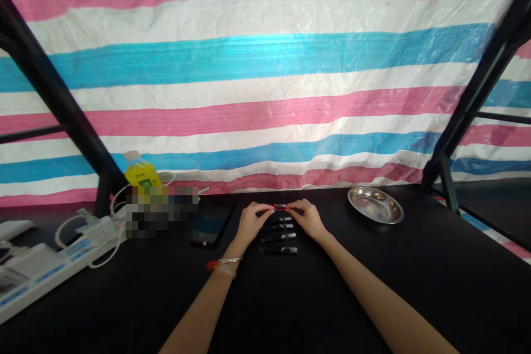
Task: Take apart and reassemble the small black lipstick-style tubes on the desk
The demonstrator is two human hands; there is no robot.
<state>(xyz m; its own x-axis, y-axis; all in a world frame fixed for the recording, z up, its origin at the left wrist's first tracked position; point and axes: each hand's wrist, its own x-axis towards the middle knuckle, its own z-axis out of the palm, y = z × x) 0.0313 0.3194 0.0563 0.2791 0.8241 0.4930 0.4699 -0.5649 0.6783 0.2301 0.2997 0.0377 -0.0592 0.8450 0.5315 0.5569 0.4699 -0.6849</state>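
Note:
My left hand (pixel 251 224) and my right hand (pixel 307 219) meet near the far part of the black table (pixel 286 304). Between their fingertips is a slim red pen (pixel 281 209), pinched at its left end by the left hand and at its right end by the right. Its details are too small to make out. Below it, several black marker pens (pixel 281 250) lie sideways in a rough column, one above another. The upper ones are partly hidden by my fingers. A bracelet (pixel 224 267) circles my left wrist.
Left of my hands lies a dark phone or tablet (pixel 211 224). Beyond it stand a bottle of yellow drink (pixel 143 174) and a white power strip (pixel 62 265) with cables. A shiny metal dish (pixel 375 204) sits at right. Striped sheeting (pixel 265 66) hangs behind, between black frame legs.

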